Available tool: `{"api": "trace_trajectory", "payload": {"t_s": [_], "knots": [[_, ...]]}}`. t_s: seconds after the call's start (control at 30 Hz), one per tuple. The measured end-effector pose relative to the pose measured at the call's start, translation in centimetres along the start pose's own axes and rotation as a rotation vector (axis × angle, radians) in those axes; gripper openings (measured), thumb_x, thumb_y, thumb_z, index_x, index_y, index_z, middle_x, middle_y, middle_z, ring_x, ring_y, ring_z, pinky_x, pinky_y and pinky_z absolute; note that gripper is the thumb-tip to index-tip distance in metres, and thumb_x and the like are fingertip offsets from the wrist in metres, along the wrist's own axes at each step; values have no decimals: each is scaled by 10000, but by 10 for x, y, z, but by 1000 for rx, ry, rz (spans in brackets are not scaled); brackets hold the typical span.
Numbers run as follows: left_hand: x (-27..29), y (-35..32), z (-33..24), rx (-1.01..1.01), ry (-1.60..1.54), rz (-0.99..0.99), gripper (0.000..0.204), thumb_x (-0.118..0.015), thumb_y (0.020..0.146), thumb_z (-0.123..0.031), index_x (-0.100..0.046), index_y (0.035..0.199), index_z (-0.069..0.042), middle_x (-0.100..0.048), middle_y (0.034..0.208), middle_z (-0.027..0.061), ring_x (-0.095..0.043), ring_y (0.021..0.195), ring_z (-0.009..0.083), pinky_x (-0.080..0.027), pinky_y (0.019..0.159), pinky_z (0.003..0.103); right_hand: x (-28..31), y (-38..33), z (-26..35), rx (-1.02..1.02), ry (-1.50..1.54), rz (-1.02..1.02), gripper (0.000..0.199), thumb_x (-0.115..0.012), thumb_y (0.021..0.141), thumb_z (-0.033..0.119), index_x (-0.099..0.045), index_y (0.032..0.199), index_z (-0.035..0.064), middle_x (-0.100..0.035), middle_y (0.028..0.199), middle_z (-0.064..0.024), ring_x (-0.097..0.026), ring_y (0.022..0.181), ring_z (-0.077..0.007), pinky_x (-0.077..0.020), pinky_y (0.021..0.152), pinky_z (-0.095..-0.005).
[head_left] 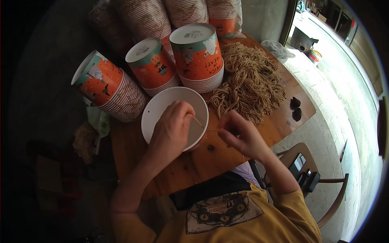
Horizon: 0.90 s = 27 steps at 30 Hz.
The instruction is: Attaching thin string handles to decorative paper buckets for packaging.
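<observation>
A white-lined paper bucket stands mouth up near the table's left edge, a small dark hole showing in its wall. My left hand reaches over its mouth, thumb and fingers pinched on a thin tan cord. The cord runs across the right side of the rim to my right hand, whose fingers are closed on it outside the bucket. Whether it passes through the wall there, I cannot tell. A loose end seems to hang below my right hand. Beyond that hand lies a heap of tan cords.
Upside-down stacks of orange and green paper buckets stand behind the bucket, one leaning left. Wrapped stacks are at the back. Two small dark objects lie on the wooden table. A chair holds a phone.
</observation>
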<state>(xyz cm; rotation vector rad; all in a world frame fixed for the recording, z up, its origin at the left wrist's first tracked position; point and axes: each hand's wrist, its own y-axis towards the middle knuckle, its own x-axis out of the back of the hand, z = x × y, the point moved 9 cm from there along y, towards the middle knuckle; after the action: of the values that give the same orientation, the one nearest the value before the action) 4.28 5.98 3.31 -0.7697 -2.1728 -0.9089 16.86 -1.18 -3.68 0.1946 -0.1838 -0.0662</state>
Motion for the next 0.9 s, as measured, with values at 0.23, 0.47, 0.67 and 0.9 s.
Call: {"api": "trace_trajectory", "payload": {"t_s": [0.23,0.47,0.67,0.9], "knots": [[-35,4,26,396,-811,144,74,-426,983,-119,-488,976,-79,-609,873,14,-528,731,58,-434,621,223,1,25,56,192,-99,222,124,-584,880,89,-526,978,39,-580,749,-35,-551,665,-102,-452,624,-257],[-53,2,30,542,-996,153,109,-467,979,-149,-493,1071,-98,-531,810,-25,-473,682,41,-389,596,191,-16,61,66,142,-90,389,108,-581,891,73,-556,986,28,-621,875,-28,-594,808,-99,-491,731,-275],[-61,-5,36,645,-1071,262,151,-526,964,-227,-532,1006,-82,-535,812,-34,-472,697,32,-396,630,192,-3,79,57,197,-119,339,125,-604,884,90,-552,978,27,-621,863,-16,-575,806,-73,-478,732,-252],[-66,-7,24,640,-1182,420,161,-526,959,-205,-594,977,-60,-548,839,-42,-487,735,17,-403,661,170,7,78,37,152,-122,225,105,-621,868,84,-569,939,27,-615,866,-17,-573,809,-83,-474,752,-250]]}}
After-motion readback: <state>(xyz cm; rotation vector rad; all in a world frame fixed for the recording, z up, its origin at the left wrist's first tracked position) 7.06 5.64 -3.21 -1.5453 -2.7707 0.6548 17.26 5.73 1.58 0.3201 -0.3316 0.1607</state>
